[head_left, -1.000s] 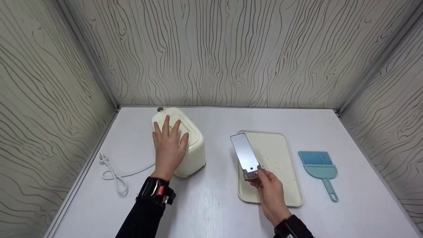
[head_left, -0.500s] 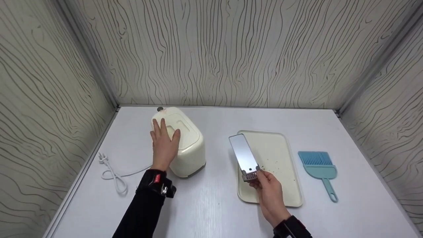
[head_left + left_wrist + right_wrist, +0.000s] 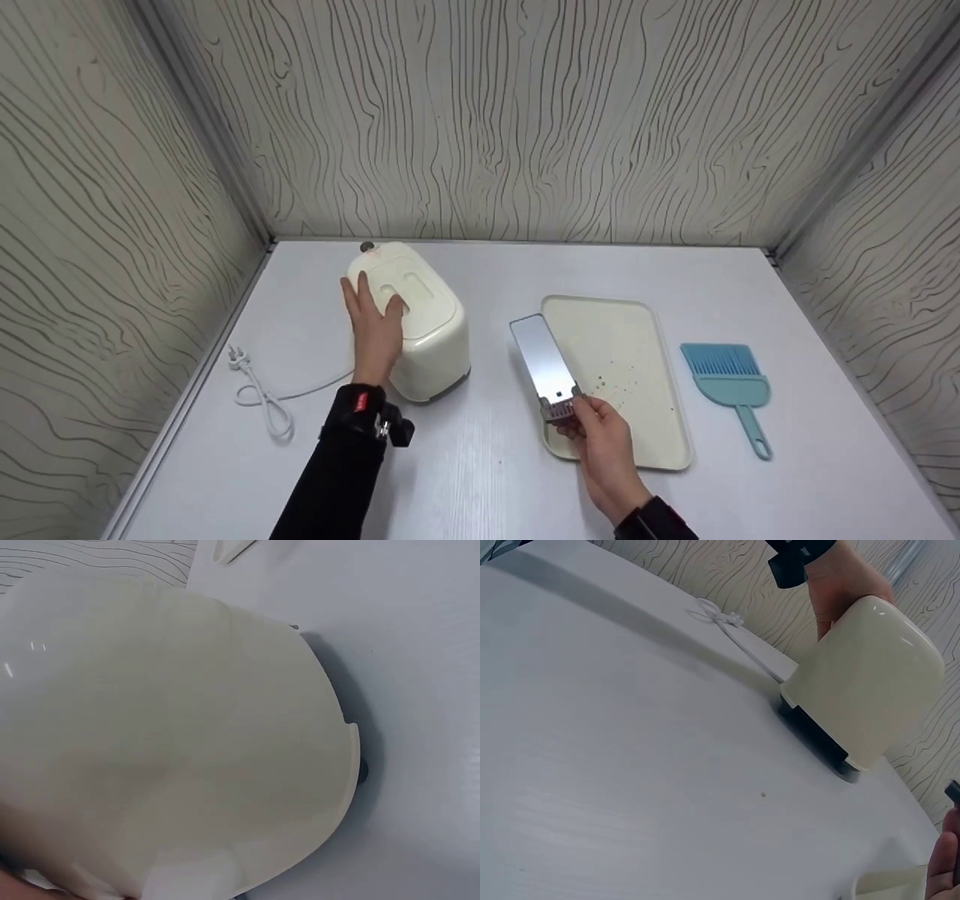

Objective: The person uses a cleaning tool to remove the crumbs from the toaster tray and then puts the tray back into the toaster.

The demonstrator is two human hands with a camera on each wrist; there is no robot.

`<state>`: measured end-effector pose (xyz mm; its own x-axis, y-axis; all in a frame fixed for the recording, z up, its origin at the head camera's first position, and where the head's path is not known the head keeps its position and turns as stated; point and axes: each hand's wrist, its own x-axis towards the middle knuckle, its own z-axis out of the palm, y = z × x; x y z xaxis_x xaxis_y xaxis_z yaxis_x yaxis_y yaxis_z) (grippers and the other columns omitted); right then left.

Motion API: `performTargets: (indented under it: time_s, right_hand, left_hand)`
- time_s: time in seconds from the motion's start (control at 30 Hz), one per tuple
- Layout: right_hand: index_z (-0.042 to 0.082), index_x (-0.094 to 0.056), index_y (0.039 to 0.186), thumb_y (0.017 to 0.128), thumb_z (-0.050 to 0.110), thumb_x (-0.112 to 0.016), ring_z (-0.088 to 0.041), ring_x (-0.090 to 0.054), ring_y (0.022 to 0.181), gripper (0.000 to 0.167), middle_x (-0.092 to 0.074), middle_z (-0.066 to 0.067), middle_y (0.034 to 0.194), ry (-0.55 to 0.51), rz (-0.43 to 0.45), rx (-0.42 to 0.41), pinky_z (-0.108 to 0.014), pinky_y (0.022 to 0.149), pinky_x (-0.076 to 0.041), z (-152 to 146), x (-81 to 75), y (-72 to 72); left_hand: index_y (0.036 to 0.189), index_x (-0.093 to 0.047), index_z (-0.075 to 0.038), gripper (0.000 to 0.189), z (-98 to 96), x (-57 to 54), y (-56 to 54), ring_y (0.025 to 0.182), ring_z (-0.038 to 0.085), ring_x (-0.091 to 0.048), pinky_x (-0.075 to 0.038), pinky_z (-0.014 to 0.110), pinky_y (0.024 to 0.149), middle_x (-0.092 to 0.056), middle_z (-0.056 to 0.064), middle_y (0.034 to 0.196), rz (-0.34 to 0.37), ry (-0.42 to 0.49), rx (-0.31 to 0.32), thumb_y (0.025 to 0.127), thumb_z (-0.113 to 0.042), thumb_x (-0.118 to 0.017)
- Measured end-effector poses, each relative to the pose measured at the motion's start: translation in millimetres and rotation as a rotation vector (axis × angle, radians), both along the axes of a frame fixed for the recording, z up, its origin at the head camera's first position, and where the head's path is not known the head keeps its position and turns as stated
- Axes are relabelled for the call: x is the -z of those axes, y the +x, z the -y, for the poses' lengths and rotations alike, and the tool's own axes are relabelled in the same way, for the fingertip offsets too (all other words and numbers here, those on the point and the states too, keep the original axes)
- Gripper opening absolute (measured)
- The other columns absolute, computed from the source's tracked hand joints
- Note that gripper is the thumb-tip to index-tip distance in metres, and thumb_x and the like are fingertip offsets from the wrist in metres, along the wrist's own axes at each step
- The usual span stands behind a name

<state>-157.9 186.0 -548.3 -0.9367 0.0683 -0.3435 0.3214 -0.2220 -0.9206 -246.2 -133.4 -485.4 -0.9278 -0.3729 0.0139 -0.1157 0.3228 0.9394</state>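
A cream toaster (image 3: 435, 360) with a shallow recessed lid stands on the left of the table. My left hand (image 3: 375, 337) rests against its left upper edge, thumb on the lid and extended fingers along the side. The toaster's body (image 3: 187, 720) fills most of the left wrist view. With thumb and fingers my right hand (image 3: 609, 454) pinches the grey slotted end of a shiny metal crumb tray (image 3: 544, 360), held tilted above the left edge of a cream serving tray (image 3: 600, 322). Only the right fingers (image 3: 943, 862) show in the right wrist view.
Small crumbs (image 3: 602, 382) lie scattered on the serving tray. Right of it is a blue-green brush (image 3: 731, 386) with its handle towards me. The toaster's white cord and plug (image 3: 259, 386) lie at the left. Patterned walls (image 3: 480, 127) enclose the table.
My left hand has shifted from spread flat across the lid to the toaster's left edge, uncovering the lid's recesses. The right hand and crumb tray have moved slightly left and towards me.
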Motion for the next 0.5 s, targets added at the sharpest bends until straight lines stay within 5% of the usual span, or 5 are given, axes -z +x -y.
performTargets:
  time_s: [0.5]
  right_hand:
    - [-0.011,-0.042,0.130,0.108,0.018,-0.051,-0.019,-0.066,0.089,0.038,-0.064,-0.019,0.115,0.003,0.075,-0.099,-0.033,0.080,-0.059,19,18.2,16.2]
  left_hand:
    - [0.165,0.000,-0.022,0.074,-2.3,-0.6,1.6,0.157,0.033,0.005,-0.012,0.053,0.125,0.025,0.000,0.169,-0.006,-0.009,-0.005,0.106,-0.034,-0.043]
